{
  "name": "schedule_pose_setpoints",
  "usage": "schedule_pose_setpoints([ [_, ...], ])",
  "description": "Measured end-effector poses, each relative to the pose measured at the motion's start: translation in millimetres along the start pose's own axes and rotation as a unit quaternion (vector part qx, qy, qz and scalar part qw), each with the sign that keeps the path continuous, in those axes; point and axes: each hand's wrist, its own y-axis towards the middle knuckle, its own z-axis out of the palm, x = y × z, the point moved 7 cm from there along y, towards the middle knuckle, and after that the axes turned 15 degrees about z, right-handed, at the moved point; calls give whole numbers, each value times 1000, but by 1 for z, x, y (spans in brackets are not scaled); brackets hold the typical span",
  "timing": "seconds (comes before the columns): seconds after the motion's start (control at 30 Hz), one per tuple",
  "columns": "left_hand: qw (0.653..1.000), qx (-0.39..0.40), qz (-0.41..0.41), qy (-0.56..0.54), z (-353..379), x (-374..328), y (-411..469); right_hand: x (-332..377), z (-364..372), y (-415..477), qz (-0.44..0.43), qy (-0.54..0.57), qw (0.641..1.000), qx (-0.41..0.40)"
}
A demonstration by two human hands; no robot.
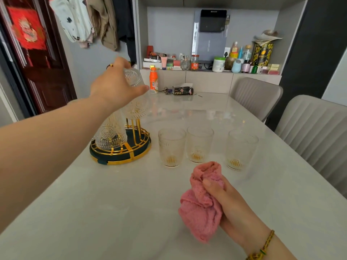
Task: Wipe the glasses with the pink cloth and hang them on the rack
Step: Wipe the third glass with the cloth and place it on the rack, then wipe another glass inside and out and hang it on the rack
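Note:
My left hand [114,85] grips a clear patterned glass [134,77], upside down, above the gold rack [131,147] with its dark green round base at the table's left. Two more glasses hang upside down on the rack: one [110,136] low at the front, one [138,107] higher, just under the held glass. Three upright glasses [171,147], [199,144], [241,149] stand in a row to the right of the rack. My right hand [227,201] holds the bunched pink cloth [201,201] near the table's front, just in front of the row.
The white marble table [116,203] carries an orange bottle [153,80], keys and a tissue pack [183,90] at its far end. Two grey chairs [311,134] stand along the right side. A cluttered shelf sits behind the table.

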Motion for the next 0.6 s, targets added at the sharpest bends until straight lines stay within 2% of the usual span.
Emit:
schedule_pose_setpoints([
  [0.23, 997, 59, 24, 51, 27, 6, 13, 0, -3, -1, 12, 12, 1000, 3],
  [0.4, 991, 119, 7, 54, 45, 13, 21, -3, -5, 3, 18, -14, 1000, 6],
  [0.6, 973, 181, 18, 142, 67, 15, 21, -3, -7, 7, 14, 8, 1000, 15],
])
